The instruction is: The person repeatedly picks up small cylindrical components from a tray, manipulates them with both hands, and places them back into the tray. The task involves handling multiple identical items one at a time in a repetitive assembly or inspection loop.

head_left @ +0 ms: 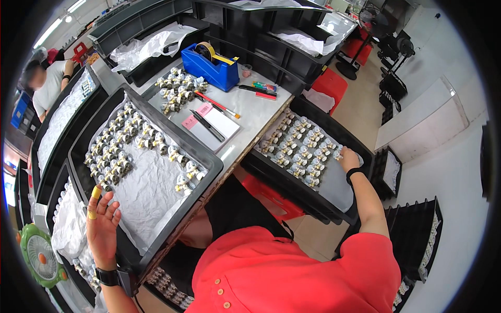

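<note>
My left hand [103, 221] is raised over the near left rim of a black tray [213, 166]. Its fingers are apart with nothing in them, and yellow tape is wrapped round one finger. Small white-and-grey figurines [110, 161] with yellow parts stand grouped on white paper [148, 195] in that tray. To the right, my right hand [348, 159] reaches into a second black tray [360, 201], its fingers closed on a small figurine [338, 155] at the end of the rows. More figurines [302, 148] stand in rows there. My palm partly hides the held one.
On the table between the trays are a blue tape dispenser [222, 74], a notepad [222, 125] with black pens, a red brush [219, 106] and more figurines. A red stool [269, 198] stands under the table edge. A green fan [40, 255] is at far left; another person [52, 83] sits beyond.
</note>
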A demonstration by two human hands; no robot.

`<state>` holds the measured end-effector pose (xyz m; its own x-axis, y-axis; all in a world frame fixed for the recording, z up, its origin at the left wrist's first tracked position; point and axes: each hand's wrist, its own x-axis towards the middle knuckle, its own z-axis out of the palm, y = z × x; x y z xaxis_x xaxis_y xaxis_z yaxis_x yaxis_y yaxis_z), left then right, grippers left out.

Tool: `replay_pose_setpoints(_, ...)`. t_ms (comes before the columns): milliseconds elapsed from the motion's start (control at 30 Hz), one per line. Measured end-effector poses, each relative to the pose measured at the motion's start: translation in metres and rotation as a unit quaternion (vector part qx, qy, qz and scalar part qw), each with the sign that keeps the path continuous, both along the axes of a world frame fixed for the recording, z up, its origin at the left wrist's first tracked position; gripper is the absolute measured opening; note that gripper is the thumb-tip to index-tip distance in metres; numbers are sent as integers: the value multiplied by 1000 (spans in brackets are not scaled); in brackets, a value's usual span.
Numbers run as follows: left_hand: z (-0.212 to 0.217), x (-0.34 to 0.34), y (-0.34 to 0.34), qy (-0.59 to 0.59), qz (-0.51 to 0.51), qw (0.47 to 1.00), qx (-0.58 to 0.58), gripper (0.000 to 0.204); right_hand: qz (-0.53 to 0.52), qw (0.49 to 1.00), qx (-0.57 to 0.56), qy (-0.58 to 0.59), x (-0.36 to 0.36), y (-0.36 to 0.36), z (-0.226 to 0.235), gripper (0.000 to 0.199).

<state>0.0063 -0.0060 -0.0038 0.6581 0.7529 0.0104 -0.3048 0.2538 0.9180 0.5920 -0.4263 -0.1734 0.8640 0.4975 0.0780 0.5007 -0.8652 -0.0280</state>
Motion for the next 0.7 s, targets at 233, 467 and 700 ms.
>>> replay_pose_setpoints(233, -3, -3, 2, -2, -23, 1000, 17, 55, 5, 997, 76, -4, 2, -11, -10, 29)
replay_pose_setpoints(467, 0, 6, 1, 45, -9, 999, -10, 50, 2, 997, 41, 66, 5, -11, 12, 26)
replay_pose_setpoints(700, 0, -11, -7, 25, 2, 999, -23, 48, 201, 927, 273, 158, 16, 106, 120, 10)
